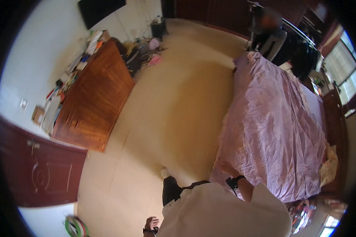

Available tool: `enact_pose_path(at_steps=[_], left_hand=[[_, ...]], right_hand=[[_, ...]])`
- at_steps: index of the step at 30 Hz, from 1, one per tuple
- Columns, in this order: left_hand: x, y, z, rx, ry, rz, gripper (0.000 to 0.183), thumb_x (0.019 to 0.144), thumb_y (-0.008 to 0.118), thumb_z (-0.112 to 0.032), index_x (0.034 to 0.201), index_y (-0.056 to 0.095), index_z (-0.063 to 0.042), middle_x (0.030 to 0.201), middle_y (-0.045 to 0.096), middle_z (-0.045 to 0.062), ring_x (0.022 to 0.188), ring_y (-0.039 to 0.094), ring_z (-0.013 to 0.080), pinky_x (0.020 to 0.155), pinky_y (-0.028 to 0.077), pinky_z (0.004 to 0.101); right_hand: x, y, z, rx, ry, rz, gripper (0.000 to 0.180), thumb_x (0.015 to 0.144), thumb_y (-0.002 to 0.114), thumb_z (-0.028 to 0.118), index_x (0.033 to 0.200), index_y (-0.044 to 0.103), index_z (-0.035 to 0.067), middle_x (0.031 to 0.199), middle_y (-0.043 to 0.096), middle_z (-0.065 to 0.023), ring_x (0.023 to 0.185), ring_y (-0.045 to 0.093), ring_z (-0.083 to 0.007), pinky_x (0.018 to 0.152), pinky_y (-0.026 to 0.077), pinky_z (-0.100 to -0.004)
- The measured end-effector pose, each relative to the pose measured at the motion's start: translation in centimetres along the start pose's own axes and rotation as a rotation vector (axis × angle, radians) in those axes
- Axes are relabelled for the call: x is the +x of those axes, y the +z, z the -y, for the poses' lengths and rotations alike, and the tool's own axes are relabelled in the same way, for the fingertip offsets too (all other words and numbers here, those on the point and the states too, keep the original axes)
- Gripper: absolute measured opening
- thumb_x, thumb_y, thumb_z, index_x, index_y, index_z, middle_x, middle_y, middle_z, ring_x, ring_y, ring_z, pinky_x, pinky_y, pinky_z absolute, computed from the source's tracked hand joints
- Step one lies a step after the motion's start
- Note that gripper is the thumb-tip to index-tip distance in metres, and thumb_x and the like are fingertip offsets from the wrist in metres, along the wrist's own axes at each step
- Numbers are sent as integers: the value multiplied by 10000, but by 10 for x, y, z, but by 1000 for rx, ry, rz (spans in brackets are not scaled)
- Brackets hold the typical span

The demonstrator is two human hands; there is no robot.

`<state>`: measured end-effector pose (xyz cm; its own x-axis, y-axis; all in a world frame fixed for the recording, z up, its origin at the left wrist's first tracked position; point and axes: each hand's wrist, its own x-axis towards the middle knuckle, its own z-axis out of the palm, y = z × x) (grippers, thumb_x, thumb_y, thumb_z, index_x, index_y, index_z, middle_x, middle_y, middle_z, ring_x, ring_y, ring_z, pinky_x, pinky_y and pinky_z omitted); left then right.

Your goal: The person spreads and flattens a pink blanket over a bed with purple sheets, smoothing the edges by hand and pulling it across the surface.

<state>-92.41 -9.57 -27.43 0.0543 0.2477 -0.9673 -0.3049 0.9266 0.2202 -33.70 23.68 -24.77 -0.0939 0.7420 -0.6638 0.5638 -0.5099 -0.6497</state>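
My right hand point(227, 167) is at the near left edge of the bed, over or against the pink-purple bedspread point(264, 127); whether its fingers grip the cloth cannot be told. A black band with a small dark device point(232, 182) is on that wrist. Low in the view, my left hand point(152, 222) hangs over the tiled floor point(130, 189), with fingers apart and nothing in it. It also wears a dark wristband. The bedspread lies wrinkled over the bed and hangs down its side.
A wooden cabinet point(95, 100) piled with odds and ends stands at the left wall, beside a dark red door point(44, 169). Another person point(270, 35) is at the bed's far end near a metal clothes rack point(299, 31). Bags and a black bin-like container point(133, 60) sit past the cabinet.
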Motion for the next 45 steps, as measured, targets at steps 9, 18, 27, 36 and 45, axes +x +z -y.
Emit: enact_pose_path(at_steps=[9,18,27,36,45], left_hand=[[139,94,-581,571,352,265,270,825,474,-295,1010,544,-111,799,623,113,652,604,207,515,463,301],[195,333,-896,497,484,516,267,862,464,-286,1038,534,-97,812,610,53,670,571,127,547,427,222],[207,277,-962,768,1,153,325,854,442,-307,1079,507,-81,1026,582,161,921,577,277,756,478,387],[380,514,-1217,1475,635,518,308,832,476,-267,992,547,-14,989,592,147,906,566,245,765,466,356],[401,1049,-1452,1259,701,520,235,879,434,-236,942,542,-38,745,589,55,620,567,142,543,469,252]], right_hand=[[-2,33,45,263,249,159,194,828,483,193,903,583,46,808,602,-79,687,577,-169,573,467,-274],[215,-59,96,342,148,-184,193,818,471,175,904,586,46,851,603,-68,751,586,-180,608,466,-288],[398,-286,294,604,49,-473,212,850,444,144,903,585,-4,698,622,-102,615,610,-158,523,475,-260],[548,-365,218,823,29,-499,213,788,523,187,870,575,-3,761,605,-91,715,600,-212,617,483,-311],[660,-677,296,367,395,-856,256,738,496,237,856,589,30,857,596,-217,797,572,-356,698,450,-421]])
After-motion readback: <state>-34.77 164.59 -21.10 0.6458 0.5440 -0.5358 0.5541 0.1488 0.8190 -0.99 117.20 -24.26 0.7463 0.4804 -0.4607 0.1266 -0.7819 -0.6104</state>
